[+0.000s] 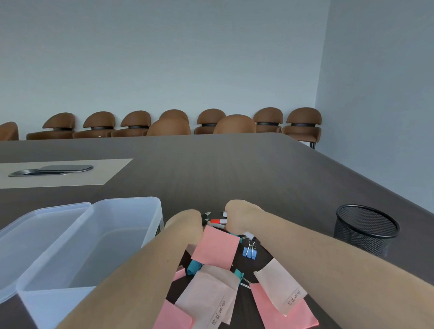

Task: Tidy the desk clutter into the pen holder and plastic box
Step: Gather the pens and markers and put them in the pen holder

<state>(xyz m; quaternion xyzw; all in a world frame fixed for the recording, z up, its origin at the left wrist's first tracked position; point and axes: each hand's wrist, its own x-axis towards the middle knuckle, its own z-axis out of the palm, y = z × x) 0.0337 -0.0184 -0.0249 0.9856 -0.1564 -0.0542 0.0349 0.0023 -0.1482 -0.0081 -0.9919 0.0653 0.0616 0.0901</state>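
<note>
Both my hands reach into a pile of clutter on the dark table. My left hand (pixel 186 224) and my right hand (pixel 238 214) close around a bunch of markers (pixel 216 221) with red, black and white parts; the fingers are hidden behind the wrists. Pink sticky notes (pixel 216 250) and beige paper packets (pixel 209 299) lie nearer to me, with a blue binder clip (pixel 249 251) and teal clips (pixel 194 267) among them. An open clear plastic box (pixel 88 245) stands at the left. The black mesh pen holder (pixel 366 228) stands at the right.
The box's clear lid (pixel 18 249) lies open beside it at the far left. A metal cable hatch (pixel 52 170) sits in a beige inlay further back. Brown chairs (pixel 213 121) line the far wall. The table edge runs diagonally at the right.
</note>
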